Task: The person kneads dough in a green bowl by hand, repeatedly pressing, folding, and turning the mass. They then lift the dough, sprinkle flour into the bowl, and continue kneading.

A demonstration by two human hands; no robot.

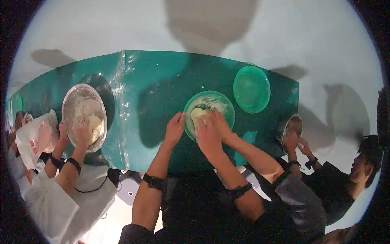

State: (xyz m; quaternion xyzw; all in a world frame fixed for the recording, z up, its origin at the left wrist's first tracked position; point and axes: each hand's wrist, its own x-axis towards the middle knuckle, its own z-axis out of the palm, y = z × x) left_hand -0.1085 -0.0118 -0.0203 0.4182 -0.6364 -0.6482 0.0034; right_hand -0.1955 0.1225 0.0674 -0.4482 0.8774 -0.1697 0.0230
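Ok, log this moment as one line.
left hand: at green bowl's rim | right hand: on dough | co-worker's hand: beside right hand | second green bowl: on table

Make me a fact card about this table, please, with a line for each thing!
Table: green
Main bowl: green, floury inside
Dough: pale lump in main bowl
Left grip: at main bowl's rim
Right grip: at the dough
Another person's hand: reaching in from the right
Second green bowl: farther back, right
Left neighbour: hands at a silvery bowl
Right neighbour: hands at another bowl
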